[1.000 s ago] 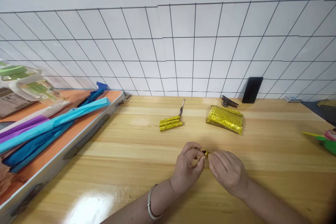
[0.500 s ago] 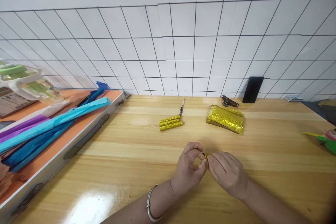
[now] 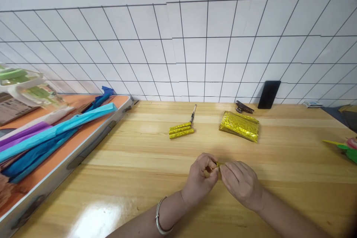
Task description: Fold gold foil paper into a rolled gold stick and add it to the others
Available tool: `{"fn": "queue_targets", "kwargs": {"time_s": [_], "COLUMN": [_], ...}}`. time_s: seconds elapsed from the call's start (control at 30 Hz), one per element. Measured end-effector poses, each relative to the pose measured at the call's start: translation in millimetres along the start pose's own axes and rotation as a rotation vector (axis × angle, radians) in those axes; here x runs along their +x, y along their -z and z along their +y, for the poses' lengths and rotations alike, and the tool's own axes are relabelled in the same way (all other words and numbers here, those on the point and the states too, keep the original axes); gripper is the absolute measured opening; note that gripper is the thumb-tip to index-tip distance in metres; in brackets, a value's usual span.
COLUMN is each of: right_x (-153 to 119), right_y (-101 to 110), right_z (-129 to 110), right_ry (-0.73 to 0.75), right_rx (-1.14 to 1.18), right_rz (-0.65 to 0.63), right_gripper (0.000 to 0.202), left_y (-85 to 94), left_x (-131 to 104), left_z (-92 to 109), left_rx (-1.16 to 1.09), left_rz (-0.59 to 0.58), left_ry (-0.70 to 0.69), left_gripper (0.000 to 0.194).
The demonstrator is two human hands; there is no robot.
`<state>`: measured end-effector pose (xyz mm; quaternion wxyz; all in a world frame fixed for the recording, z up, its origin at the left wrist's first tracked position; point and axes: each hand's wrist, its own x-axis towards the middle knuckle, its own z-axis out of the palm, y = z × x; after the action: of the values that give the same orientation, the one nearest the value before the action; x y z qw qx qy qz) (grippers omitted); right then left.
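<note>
Between my fingertips is a small piece of gold foil paper (image 3: pixel 219 164), mostly hidden by my hands. My left hand (image 3: pixel 201 178) pinches one end of it between thumb and fingers. My right hand (image 3: pixel 242 185) is closed on the other end, fingers folded over it. Beyond the hands, three gold foil rolls (image 3: pixel 180 131) lie side by side on the wooden table. A pen (image 3: pixel 193 113) points away from the rolls and touches or nearly touches them. Further right lies a stack of gold foil sheets (image 3: pixel 239 126).
A dark hair clip (image 3: pixel 244 107) lies behind the stack, and a black phone (image 3: pixel 269 95) leans on the tiled wall. On the left, an orange-surfaced tray (image 3: pixel 60 163) holds blue and purple crepe paper (image 3: pixel 80 116) and a clear container (image 3: pixel 30 87). A green item (image 3: pixel 348 151) is at the right edge.
My left fingers have curled in closer around the gold foil, narrowing the gap between thumb and forefinger. My right hand has hardly moved, and the things on the table stay in place.
</note>
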<state>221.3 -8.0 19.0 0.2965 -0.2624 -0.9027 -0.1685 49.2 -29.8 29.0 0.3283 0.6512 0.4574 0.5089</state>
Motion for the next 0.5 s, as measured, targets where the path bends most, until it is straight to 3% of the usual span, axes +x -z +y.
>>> {"fn": "queue_targets", "kwargs": {"time_s": [0.23, 0.5], "right_x": [0.4, 0.7], "right_y": [-0.8, -1.2], "right_z": [0.0, 3.9], "right_ry": [-0.017, -0.105], "right_rx": [0.004, 0.021], "right_rz": [-0.027, 0.013], "right_gripper": [0.011, 0.008], "left_y": [-0.8, 2.7], "left_x": [-0.1, 4.9], "left_z": [0.4, -6.1], "left_rx": [0.001, -0.033], "left_rz": [0.021, -0.059], "left_ry": [0.016, 0.022], "left_gripper": [0.012, 0.007]}}
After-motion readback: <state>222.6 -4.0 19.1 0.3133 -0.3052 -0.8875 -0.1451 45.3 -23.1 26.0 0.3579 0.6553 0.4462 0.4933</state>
